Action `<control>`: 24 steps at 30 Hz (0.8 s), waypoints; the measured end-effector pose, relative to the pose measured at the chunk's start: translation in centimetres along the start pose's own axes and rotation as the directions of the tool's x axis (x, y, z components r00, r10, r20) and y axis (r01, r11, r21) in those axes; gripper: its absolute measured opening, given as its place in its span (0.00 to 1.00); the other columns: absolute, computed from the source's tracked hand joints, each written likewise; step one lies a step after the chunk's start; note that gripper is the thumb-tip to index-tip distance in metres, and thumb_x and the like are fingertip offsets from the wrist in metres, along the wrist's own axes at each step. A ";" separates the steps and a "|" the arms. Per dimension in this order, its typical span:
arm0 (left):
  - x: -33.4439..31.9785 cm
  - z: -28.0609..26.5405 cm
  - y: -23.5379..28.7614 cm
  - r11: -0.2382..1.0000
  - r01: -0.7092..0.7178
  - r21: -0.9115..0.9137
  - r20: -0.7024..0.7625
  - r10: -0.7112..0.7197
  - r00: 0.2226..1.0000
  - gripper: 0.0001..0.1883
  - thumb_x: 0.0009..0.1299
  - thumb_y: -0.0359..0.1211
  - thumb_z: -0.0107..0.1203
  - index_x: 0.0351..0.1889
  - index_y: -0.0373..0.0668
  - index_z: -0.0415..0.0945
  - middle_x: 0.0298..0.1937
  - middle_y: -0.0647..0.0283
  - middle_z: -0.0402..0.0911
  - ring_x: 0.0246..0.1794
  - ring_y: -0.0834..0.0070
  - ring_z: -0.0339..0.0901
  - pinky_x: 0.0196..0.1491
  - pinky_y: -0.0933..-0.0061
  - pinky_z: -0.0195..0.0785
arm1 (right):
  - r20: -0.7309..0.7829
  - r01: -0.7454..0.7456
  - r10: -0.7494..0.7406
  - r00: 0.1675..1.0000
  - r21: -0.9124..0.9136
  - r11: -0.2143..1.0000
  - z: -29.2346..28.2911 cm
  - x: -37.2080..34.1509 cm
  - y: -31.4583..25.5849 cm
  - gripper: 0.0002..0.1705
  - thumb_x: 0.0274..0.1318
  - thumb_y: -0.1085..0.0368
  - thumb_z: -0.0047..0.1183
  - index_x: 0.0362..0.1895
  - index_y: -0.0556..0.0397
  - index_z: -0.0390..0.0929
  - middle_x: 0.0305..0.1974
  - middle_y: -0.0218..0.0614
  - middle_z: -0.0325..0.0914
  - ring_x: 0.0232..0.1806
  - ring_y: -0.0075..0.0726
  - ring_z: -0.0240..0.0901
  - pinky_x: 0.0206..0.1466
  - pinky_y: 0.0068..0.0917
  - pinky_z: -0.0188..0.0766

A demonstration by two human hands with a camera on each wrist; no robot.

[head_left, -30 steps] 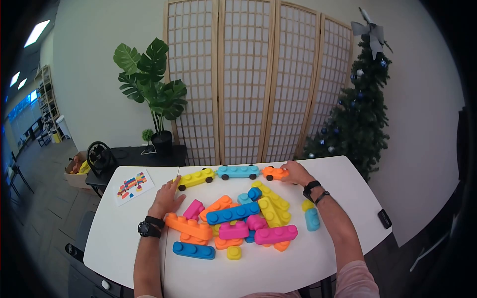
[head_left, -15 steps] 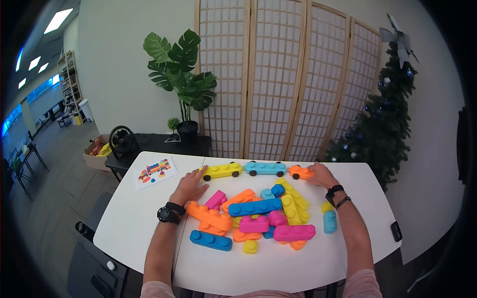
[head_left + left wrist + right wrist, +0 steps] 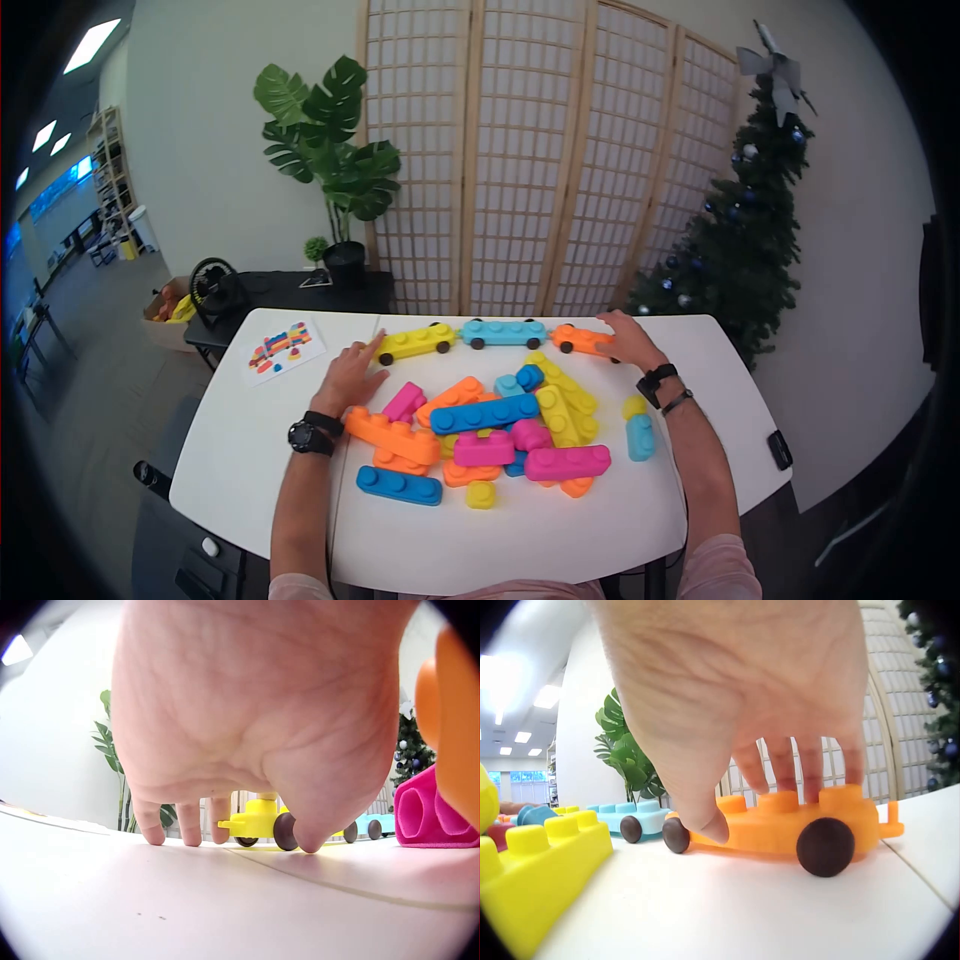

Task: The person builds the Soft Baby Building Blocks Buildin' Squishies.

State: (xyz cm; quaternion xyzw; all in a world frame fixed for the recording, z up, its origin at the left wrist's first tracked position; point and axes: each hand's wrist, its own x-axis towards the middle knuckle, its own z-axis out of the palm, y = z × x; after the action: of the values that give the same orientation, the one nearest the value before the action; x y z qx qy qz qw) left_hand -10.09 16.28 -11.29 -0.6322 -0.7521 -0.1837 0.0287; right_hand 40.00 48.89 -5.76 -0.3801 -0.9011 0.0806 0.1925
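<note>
Three wheeled toy-block cars stand end to end near the table's far edge: yellow (image 3: 417, 343), light blue (image 3: 503, 333) and orange (image 3: 575, 339). My left hand (image 3: 347, 380) rests at the yellow car's outer end; in the left wrist view its fingertips (image 3: 192, 838) and thumb are down at the tabletop. Over the orange car's outer end is my right hand (image 3: 633, 345). In the right wrist view its thumb overlaps the near side, while its fingers (image 3: 810, 769) reach straight down behind the studs, their tips hidden. Between my forearms lies a pile of blocks, with a long blue block (image 3: 484, 413) on top.
A picture card (image 3: 285, 351) of a block train lies at the table's left. Orange (image 3: 392, 433) and pink (image 3: 568, 463) blocks lie at the pile's sides. A light blue block (image 3: 640, 438) sits near my right forearm. A black object (image 3: 779, 450) is at the right edge.
The head view has swung right and back left. My right hand's fingers have spread, so more of the orange car shows. My left hand stays at the yellow car's end.
</note>
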 end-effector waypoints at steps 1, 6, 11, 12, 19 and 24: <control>0.0 0.0 0.0 1.000 0.004 -0.015 -0.030 -0.005 1.000 0.50 0.75 0.47 0.67 0.91 0.56 0.48 0.66 0.44 0.78 0.65 0.44 0.78 0.67 0.48 0.75 | -0.009 0.002 -0.001 1.000 0.048 0.999 -1.2 -0.4 -0.8 0.35 0.54 0.56 0.72 0.66 0.54 0.82 0.58 0.49 0.81 0.65 0.57 0.77 0.68 0.47 0.76; 0.3 -0.2 0.4 0.998 0.056 -0.017 -0.017 -0.056 0.998 0.57 0.73 0.46 0.71 0.90 0.41 0.42 0.64 0.42 0.79 0.63 0.44 0.78 0.66 0.48 0.75 | -0.047 0.081 -0.076 0.996 0.122 0.989 -5.2 -3.7 -0.8 0.26 0.62 0.60 0.69 0.62 0.56 0.85 0.50 0.47 0.85 0.51 0.51 0.84 0.57 0.41 0.82; 0.1 -0.2 0.4 0.997 0.075 -0.013 -0.014 -0.075 0.997 0.58 0.73 0.47 0.70 0.89 0.35 0.41 0.63 0.38 0.79 0.61 0.42 0.79 0.65 0.47 0.76 | 0.175 -0.029 0.011 0.984 0.103 0.994 -9.1 -8.5 -2.9 0.24 0.61 0.61 0.72 0.60 0.52 0.86 0.47 0.42 0.89 0.43 0.45 0.87 0.50 0.38 0.84; 0.1 -0.1 0.2 0.997 0.074 -0.012 -0.014 -0.075 0.997 0.58 0.73 0.47 0.70 0.89 0.35 0.41 0.63 0.38 0.79 0.61 0.42 0.79 0.65 0.47 0.76 | 0.248 -0.037 0.017 0.969 0.073 0.997 -9.3 -9.4 -2.8 0.23 0.60 0.63 0.73 0.59 0.51 0.87 0.47 0.42 0.90 0.43 0.45 0.87 0.50 0.38 0.84; 0.2 0.8 -0.7 0.999 0.037 0.005 -0.050 -0.036 0.998 0.58 0.73 0.48 0.70 0.89 0.33 0.42 0.61 0.38 0.80 0.61 0.42 0.79 0.64 0.48 0.76 | 0.315 -0.027 0.004 0.949 0.070 0.997 -7.7 -12.8 -1.6 0.19 0.55 0.70 0.72 0.53 0.50 0.92 0.45 0.42 0.91 0.44 0.43 0.89 0.52 0.36 0.84; 0.1 0.4 -0.4 0.999 0.035 -0.004 -0.049 -0.035 0.998 0.58 0.73 0.48 0.70 0.89 0.34 0.43 0.62 0.39 0.80 0.62 0.43 0.79 0.65 0.48 0.75 | 0.315 -0.069 0.022 0.949 0.140 0.988 -6.8 -12.9 -1.4 0.18 0.54 0.72 0.71 0.51 0.54 0.92 0.47 0.43 0.93 0.44 0.41 0.90 0.52 0.35 0.85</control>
State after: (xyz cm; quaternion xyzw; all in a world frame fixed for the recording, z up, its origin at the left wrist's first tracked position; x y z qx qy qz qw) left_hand -10.45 16.47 -11.78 -0.6143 -0.7619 -0.2007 0.0428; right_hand 50.12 38.65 -2.87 -0.3677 -0.9027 0.2112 0.0732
